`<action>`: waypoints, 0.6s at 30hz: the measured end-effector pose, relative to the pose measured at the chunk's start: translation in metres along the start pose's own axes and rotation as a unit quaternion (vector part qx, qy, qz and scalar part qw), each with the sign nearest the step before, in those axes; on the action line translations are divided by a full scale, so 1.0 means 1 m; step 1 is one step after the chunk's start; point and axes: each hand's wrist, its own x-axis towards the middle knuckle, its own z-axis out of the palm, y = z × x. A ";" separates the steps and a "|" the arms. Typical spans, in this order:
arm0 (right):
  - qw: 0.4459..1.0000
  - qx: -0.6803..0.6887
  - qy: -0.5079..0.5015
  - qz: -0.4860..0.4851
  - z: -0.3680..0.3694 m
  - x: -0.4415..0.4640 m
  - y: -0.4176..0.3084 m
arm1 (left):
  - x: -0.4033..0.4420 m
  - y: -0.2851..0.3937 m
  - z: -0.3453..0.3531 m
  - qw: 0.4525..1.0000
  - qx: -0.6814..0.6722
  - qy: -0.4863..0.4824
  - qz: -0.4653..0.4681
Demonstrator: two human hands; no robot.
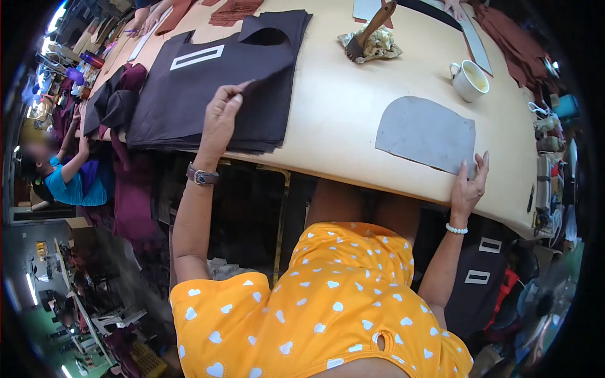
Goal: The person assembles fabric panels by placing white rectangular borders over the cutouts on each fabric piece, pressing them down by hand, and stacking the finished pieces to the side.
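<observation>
My left hand (pixel 220 120) pinches the edge of a dark fabric panel (pixel 252 66), the top one of a stack at the table's left. The panel's right part is lifted and curls over. A white rectangular frame-shaped patch (pixel 197 57) lies on its upper part. At the table's front edge, my right hand (pixel 469 186) has its fingers stretched out and the thumb apart. Its thumb is beside the corner of a grey, round-topped flat piece (pixel 425 131); whether they touch I cannot tell.
A brush (pixel 373 31) rests on a crumpled, glue-like lump (pixel 380 45). Right of it stands a white cup (pixel 470 81) with yellowish contents. Rust-coloured fabric (pixel 507 41) lies at the far right. A person in a blue top (pixel 79 183) works at left; other people's hands (pixel 150 22) show at the far edge.
</observation>
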 end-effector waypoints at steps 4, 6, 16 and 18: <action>1.000 -0.007 0.011 -0.028 -0.003 0.000 -0.015 | 0.003 0.018 0.014 0.995 0.013 -0.046 0.091; 0.997 0.043 -0.027 -0.061 0.003 -0.002 -0.032 | -0.003 0.016 0.034 0.982 0.104 -0.114 0.112; 0.908 0.066 -0.393 -0.130 0.109 0.016 -0.189 | -0.049 -0.010 0.108 0.960 0.157 -0.216 0.085; 0.909 0.040 -0.396 -0.128 0.130 0.024 -0.197 | -0.056 -0.010 0.119 0.953 0.176 -0.221 0.108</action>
